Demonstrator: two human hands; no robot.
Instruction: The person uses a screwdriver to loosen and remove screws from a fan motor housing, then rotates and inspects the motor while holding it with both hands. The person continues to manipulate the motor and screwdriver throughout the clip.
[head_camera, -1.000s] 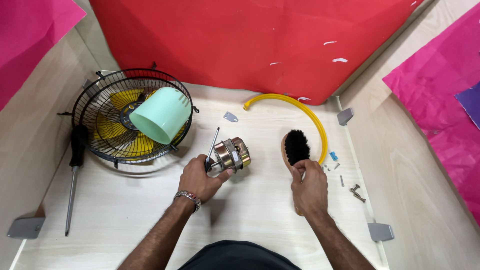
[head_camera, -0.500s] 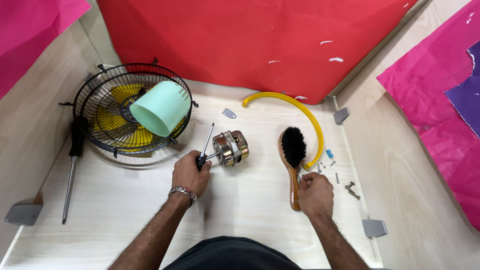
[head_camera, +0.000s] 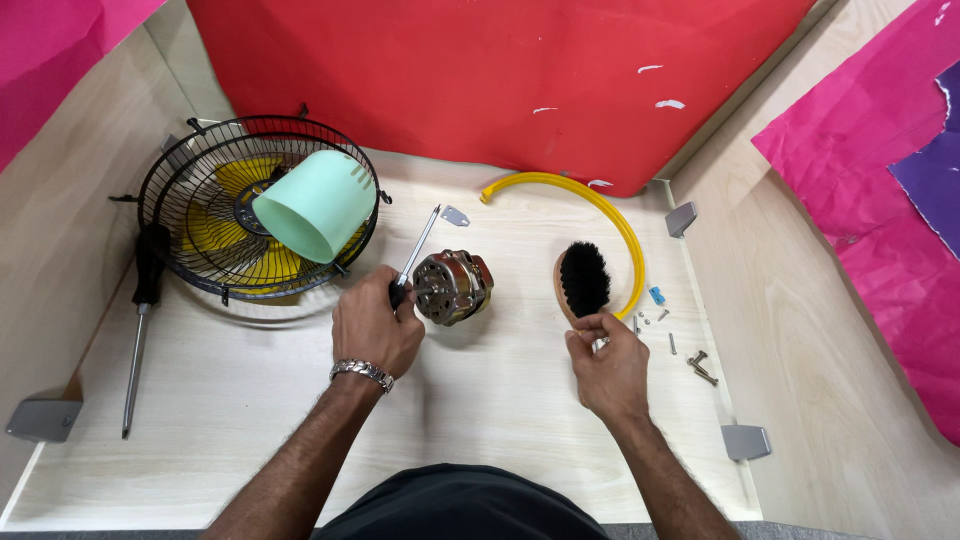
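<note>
A small electric motor (head_camera: 452, 287) with a copper winding lies on the pale wooden table. My left hand (head_camera: 375, 328) is just left of it, closed on the black handle of a screwdriver (head_camera: 420, 245). The screwdriver's metal shaft points up and away past the motor. My right hand (head_camera: 606, 362) grips the wooden handle of a brush (head_camera: 583, 280). The brush lies to the right of the motor with its black bristles facing up.
A black fan grille with yellow blades (head_camera: 215, 245) lies at the left, a mint-green cone cover (head_camera: 315, 215) on it. A long screwdriver (head_camera: 138, 330) lies at the far left. A yellow curved strip (head_camera: 612, 215), loose screws (head_camera: 697, 366) and grey corner brackets (head_camera: 746, 441) sit at the right.
My left hand let the motor down onto the table and drew back with the screwdriver. The brush now rests on the table, with my right hand on its handle.
</note>
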